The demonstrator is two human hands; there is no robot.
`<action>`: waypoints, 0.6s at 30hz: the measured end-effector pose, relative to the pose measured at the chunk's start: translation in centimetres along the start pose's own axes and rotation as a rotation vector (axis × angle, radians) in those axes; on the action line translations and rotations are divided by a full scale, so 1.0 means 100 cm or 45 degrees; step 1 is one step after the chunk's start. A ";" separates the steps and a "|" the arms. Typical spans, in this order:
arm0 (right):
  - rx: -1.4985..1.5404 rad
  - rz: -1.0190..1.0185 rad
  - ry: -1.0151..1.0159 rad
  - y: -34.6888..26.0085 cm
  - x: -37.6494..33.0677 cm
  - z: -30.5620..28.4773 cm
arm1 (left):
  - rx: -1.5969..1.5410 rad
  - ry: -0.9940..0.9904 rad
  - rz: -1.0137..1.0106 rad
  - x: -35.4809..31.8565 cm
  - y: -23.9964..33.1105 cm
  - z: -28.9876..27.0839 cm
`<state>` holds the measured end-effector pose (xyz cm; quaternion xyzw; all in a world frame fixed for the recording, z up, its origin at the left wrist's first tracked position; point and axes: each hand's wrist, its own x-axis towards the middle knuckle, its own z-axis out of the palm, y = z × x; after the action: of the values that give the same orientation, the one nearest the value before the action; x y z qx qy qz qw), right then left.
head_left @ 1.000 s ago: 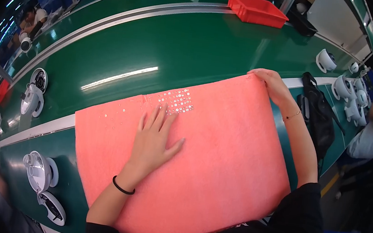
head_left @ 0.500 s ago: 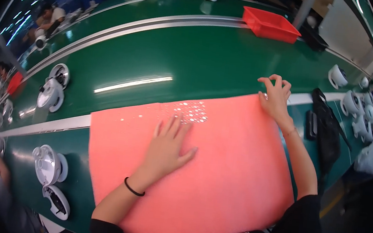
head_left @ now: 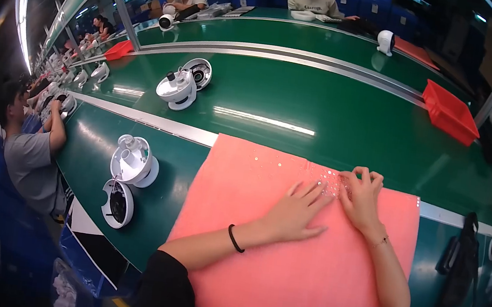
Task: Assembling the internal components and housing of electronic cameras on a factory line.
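A pink soft sheet (head_left: 304,281) lies in front of me on the green bench. Near its far edge is a cluster of small shiny pieces (head_left: 329,178), too small to name. My left hand (head_left: 295,215) rests flat on the sheet, fingers spread, fingertips just beside the cluster. On the cluster's right side my right hand (head_left: 363,197) is bent down, thumb and fingertips drawn together at the pieces. Whatever it pinches is hidden. A few more shiny pieces (head_left: 418,201) sit at the sheet's right corner, and loose ones (head_left: 280,164) lie farther left.
Left of the sheet stand an open white round housing (head_left: 134,162) and its black-filled half (head_left: 117,204). Another opened white housing (head_left: 175,90) is on the green belt beyond. A red tray (head_left: 451,113) stands far right, a black bag (head_left: 462,269) nearer. A co-worker (head_left: 30,153) sits at left.
My right hand has come from the sheet's far right corner back to the shiny pieces beside my left hand. Small pieces now show at that corner. The view has swung left.
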<state>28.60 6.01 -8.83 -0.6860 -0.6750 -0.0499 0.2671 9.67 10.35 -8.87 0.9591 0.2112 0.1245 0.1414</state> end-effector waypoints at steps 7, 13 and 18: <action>0.116 -0.070 0.019 0.006 0.005 0.000 | 0.013 0.011 -0.004 0.004 -0.001 -0.002; 0.091 -0.099 0.025 0.005 0.002 0.001 | 0.031 0.032 0.012 0.001 0.000 -0.002; 0.084 -0.112 0.032 0.003 0.004 0.001 | 0.045 0.072 0.027 -0.002 -0.002 0.000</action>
<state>28.86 6.43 -8.81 -0.6458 -0.7022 -0.0479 0.2957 9.45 10.45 -8.95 0.9598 0.2070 0.1493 0.1169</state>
